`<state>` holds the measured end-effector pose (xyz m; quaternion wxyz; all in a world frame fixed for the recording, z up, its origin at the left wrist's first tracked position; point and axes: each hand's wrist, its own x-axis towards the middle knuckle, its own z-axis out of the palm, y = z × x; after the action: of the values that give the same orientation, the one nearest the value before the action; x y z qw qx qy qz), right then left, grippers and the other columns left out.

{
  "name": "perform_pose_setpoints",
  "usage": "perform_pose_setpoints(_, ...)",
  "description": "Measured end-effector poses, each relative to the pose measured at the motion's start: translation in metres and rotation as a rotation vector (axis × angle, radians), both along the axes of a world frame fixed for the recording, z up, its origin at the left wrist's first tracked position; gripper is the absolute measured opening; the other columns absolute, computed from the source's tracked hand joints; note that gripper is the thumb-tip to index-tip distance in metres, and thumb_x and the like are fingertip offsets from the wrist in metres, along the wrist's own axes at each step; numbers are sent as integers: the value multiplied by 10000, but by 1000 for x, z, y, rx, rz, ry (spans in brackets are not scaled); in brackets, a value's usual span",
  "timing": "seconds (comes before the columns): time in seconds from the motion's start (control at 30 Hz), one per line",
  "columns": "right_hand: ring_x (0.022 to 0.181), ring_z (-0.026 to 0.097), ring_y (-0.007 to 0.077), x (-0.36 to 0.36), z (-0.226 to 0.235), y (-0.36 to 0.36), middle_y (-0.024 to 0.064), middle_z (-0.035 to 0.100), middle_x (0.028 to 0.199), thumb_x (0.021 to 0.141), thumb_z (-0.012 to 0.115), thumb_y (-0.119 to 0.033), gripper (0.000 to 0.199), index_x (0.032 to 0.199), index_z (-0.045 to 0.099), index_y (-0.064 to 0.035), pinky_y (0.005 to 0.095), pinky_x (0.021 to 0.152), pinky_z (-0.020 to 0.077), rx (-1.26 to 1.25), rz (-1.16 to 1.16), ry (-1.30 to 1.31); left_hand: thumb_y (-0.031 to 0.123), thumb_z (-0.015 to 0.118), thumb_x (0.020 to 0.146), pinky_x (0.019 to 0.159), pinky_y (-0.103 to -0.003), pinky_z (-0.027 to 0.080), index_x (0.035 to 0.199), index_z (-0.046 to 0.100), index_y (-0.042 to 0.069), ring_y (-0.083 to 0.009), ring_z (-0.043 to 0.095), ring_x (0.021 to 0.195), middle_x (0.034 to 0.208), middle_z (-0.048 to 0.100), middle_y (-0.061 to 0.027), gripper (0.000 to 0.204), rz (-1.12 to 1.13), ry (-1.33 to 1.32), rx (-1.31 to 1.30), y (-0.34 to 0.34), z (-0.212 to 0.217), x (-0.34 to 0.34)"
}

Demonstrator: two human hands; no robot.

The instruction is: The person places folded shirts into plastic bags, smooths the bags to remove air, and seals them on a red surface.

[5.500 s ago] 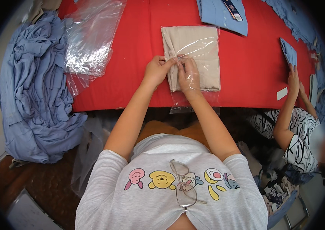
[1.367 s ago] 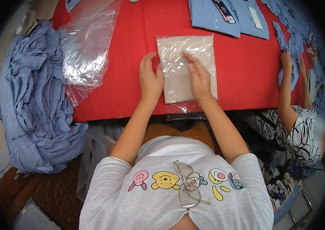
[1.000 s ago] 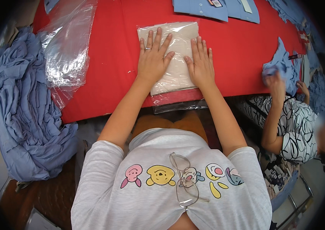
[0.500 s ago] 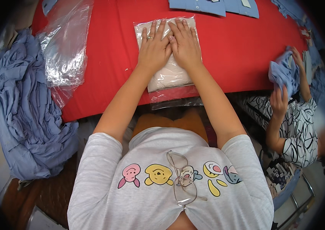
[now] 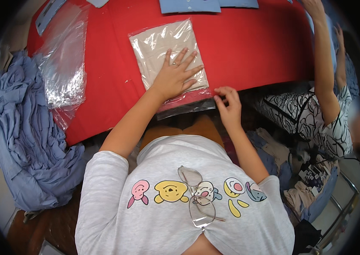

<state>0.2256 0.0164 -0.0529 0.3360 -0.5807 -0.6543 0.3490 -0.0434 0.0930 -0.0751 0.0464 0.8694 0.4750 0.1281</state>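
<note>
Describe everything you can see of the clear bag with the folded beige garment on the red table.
The clear plastic bag is glossy and crinkled, holding a flat-folded beige garment that nearly fills it. It lies flat on the red table, its open end overhanging the near edge. The left hand presses on it palm down with fingers spread, a ring on one finger. The right hand pinches the overhanging flap at its right corner.

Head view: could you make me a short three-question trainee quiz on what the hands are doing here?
1. True or false: the left hand lies flat on the bagged beige garment.
2. What does the right hand pinch?
A. a blue shirt
B. the bag's open flap
C. the glasses
3. What colour is the table?

Key: 1 true; 2 B; 3 red.
</note>
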Motion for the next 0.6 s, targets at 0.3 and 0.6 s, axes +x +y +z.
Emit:
perform_pose_setpoints(0.3, 854, 697, 174, -8, -3, 12, 94, 684, 1010, 918, 786, 29, 334, 1244, 773, -41, 292, 769, 563, 62, 122, -89, 494, 533, 1114, 1305, -741, 138, 1657, 495, 372, -385, 226, 1678, 1805, 313, -89, 558, -21, 160, 52, 42, 10, -3)
perform_pose_setpoints(0.6, 906, 719, 374, 6, -19, 17, 144, 684, 993, 905, 780, -48, 167, 1071, 773, -27, 483, 811, 590, 195, 146, -230, 462, 543, 1114, 1324, -686, 147, 1637, 529, 368, -352, 263, 1676, 1821, 279, -97, 531, -155, 71, -20, -8, -8, 44)
